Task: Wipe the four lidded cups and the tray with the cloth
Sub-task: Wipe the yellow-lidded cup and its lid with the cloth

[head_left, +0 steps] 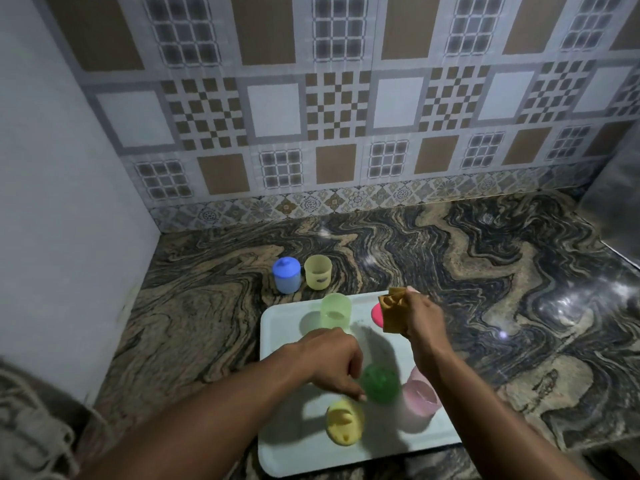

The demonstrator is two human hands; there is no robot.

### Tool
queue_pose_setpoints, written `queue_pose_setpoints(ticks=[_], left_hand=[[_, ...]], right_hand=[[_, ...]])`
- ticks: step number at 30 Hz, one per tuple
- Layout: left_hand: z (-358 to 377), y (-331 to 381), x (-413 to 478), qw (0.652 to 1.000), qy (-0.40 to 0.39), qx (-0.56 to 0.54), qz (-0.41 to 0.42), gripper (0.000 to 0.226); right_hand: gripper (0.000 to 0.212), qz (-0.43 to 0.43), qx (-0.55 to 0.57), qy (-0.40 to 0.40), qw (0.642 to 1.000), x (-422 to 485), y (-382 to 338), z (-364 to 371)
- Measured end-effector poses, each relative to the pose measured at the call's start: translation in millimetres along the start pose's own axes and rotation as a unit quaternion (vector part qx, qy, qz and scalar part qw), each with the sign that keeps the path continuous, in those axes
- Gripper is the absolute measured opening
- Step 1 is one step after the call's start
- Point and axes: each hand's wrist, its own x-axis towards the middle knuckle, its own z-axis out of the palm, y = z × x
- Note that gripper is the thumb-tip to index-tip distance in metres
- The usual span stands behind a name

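A white tray [280, 441] lies on the marble counter. On it stand an open pale green cup [335, 310] and an open pink cup [419, 396], with a yellow lid [345, 423], a green lid [380, 383] and a pink lid [376, 314] that the cloth partly hides. My left hand [334, 363] pinches the green lid at its left edge. My right hand [424, 318] grips a bunched tan cloth [393, 311] above the tray's far right. Behind the tray a blue lidded cup [286, 275] and an open yellow cup [318, 272] stand on the counter.
The dark swirled marble counter [485, 271] stretches to the right of the tray. A tiled wall [329, 116] runs along the back and a plain white wall [52, 202] closes the left side. A metal surface [616, 202] rises at the far right.
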Motion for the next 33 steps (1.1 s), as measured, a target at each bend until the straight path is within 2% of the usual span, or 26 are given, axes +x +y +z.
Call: queue_pose_setpoints(ticks=[4,8,14,21,23,25,29,31,33], left_hand=[[8.0,5.1,-12.4,0.998,-0.064,0.024,-0.008,0.051],[16.7,13.1,-19.0,0.996,-0.079,0.049,-0.017,0.043],[19.8,15.8,-24.2,0.999,-0.029,0.034,-0.022,0.024],[-12.9,-3.1,-19.2,0.996,0.076,-0.036,-0.038,0.023],[-29.2,-12.0,-14.9,0.99,0.111,-0.067,-0.045,0.024],[-46.9,-20.6,-9.4,0.986,0.137,-0.087,-0.047,0.023],[-78.3,-28.8,6.2,0.974,0.203,-0.089,-0.05,0.018],[-91.9,-28.4,13.6,0.967,0.24,-0.078,-0.029,0.014],[-102.5,-30.4,19.5,0.964,0.259,-0.064,-0.008,0.012]], right_hand=[[0.031,-0.003,-0.012,-0.017,1.0,-4.1,6.4,7.1],[0.033,-0.001,-0.018,-0.033,0.999,-5.5,12.1,7.0],[0.033,-0.007,-0.026,-0.045,0.999,-4.7,12.6,10.3],[0.032,-0.032,-0.011,-0.076,0.996,-3.0,0.6,19.1],[0.036,-0.079,-0.03,-0.079,0.993,-4.1,-1.6,17.4],[0.038,-0.169,-0.107,-0.078,0.977,-4.7,-1.9,13.1],[0.026,-0.338,-0.233,-0.079,0.908,-11.5,-3.7,18.3],[0.024,-0.39,-0.279,-0.094,0.872,-10.9,-0.4,26.2],[0.026,-0.41,-0.293,-0.092,0.859,-4.3,0.2,29.4]])
